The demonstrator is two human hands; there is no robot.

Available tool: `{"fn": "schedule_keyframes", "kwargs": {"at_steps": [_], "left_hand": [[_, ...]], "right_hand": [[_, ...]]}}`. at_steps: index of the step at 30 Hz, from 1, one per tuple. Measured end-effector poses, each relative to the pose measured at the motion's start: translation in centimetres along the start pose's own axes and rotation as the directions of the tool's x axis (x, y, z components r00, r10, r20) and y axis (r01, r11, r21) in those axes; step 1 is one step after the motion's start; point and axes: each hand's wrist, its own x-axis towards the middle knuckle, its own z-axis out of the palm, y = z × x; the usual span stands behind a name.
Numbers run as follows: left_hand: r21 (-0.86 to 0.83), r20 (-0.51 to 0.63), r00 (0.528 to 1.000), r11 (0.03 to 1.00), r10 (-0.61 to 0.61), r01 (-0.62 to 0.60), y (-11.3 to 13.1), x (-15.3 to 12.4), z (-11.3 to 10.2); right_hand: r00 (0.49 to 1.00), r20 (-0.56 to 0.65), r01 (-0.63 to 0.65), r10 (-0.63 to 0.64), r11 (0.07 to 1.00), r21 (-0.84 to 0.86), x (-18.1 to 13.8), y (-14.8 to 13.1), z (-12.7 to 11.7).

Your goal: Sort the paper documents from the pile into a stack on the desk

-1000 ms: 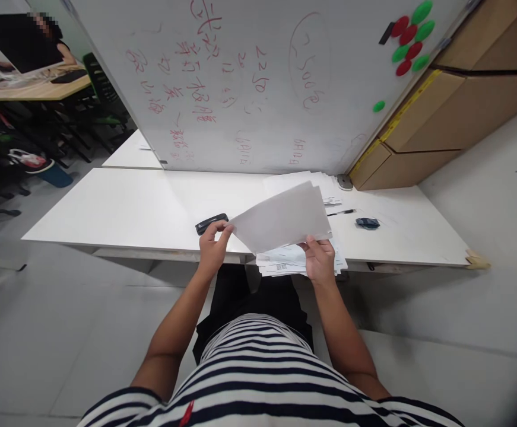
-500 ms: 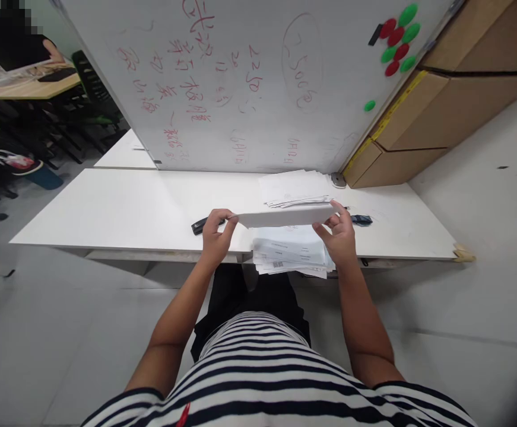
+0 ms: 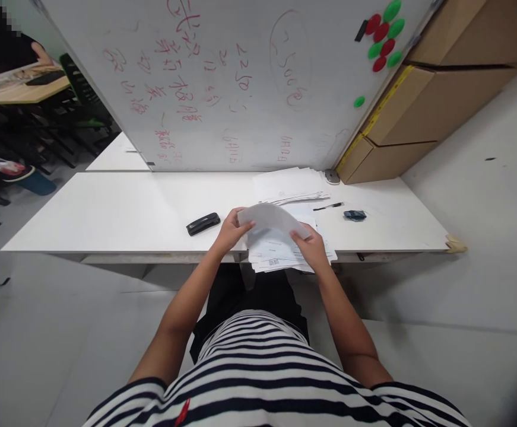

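Centrally, left hand (image 3: 231, 230) and right hand (image 3: 313, 249), each grip closed on curved sheet (image 3: 270, 218), above paper stack (image 3: 280, 260) at tabletop (image 3: 107, 219) edge.

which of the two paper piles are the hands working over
The near pile at the front edge of the table: the left hand and right hand hold a bent sheet over it. The far pile lies by the whiteboard, untouched.

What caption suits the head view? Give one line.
Left hand and right hand bow a white sheet over a paper stack on the table, black stapler nearby.
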Motion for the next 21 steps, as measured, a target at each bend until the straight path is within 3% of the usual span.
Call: {"fn": "schedule_keyframes", "kwargs": {"at_steps": [2,7,11,15,21], "left_hand": [[-0.036,0.020,1.000,0.999,-0.009,0.010,-0.6,-0.1,0.3],[0.031,0.021,0.999,0.999,-0.044,0.043,-1.5,-0.8,1.0],[0.026,0.050,0.989,0.991,-0.136,0.135,-1.5,-1.2,1.3],[-0.026,0.037,0.978,0.978,-0.205,0.206,-1.6,-1.1,1.0],[0.039,0.027,0.988,0.988,-0.149,0.148,-1.8,-1.5,0.3]], "right_hand": [[0.999,0.022,-0.046,0.048,0.997,-0.056,0.0,0.7,0.1],[0.994,-0.054,-0.100,0.095,0.989,-0.112,-0.3,2.1,0.1],[0.994,-0.112,-0.018,-0.001,0.985,-0.174,-0.7,2.2,0.3],[0.997,-0.071,0.015,-0.030,0.979,-0.206,-0.9,2.2,0.7],[0.998,-0.059,-0.001,-0.015,0.965,-0.264,-1.2,2.7,1.0]]}}
